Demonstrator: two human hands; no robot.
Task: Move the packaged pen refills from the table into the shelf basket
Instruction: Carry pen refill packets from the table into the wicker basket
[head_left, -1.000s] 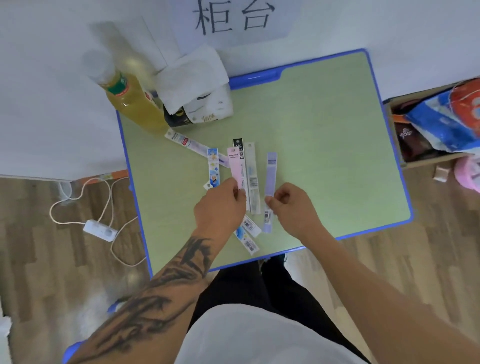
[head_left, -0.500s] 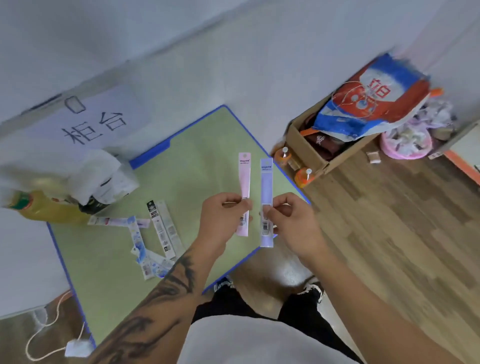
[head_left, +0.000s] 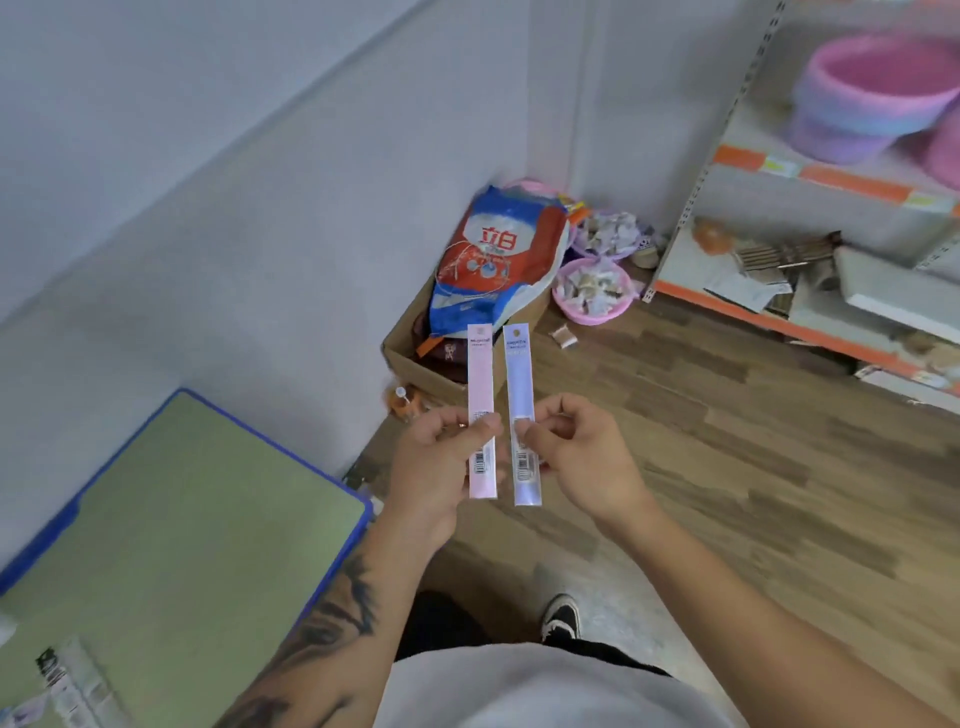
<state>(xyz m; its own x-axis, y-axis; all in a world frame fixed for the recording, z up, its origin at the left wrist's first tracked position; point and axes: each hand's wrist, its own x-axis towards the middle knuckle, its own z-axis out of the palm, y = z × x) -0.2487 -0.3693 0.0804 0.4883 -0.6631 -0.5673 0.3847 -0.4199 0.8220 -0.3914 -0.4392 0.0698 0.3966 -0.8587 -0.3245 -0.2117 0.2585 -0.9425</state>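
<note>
Two packaged refills, long flat sleeves with barcodes low on each: pink refill pack (head_left: 480, 387) and lilac refill pack (head_left: 520, 384). Both upright, side by side, just apart, held over the floor past the table (head_left: 171, 519) edge. Left hand (head_left: 434, 467) pinches the pink one at its lower half; right hand (head_left: 582, 460) pinches the lilac one likewise. Fingers curled, thumbs facing inward.
</note>
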